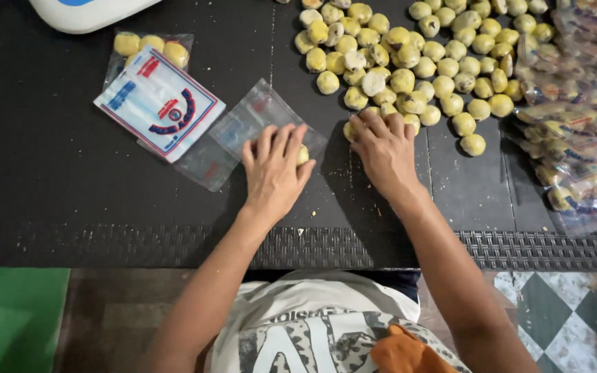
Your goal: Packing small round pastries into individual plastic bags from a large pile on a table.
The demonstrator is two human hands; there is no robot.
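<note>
My left hand [274,169] lies flat on a clear plastic bag [243,128] on the black mat, fingers over a yellow round cookie [303,155] at the bag's mouth. My right hand [383,145] rests at the near edge of a big heap of yellow round cookies [416,55], its fingertips curled onto one or two of them. A pile of printed empty bags [159,103] lies left of the clear bag, partly over a bag that holds yellow cookies [150,45].
Filled, sealed cookie bags [578,131] are stacked along the right side. A white and blue object [84,12] sits at the top left. The black woven mat [70,200] ends near my lap; green flooring and checkered tiles lie below.
</note>
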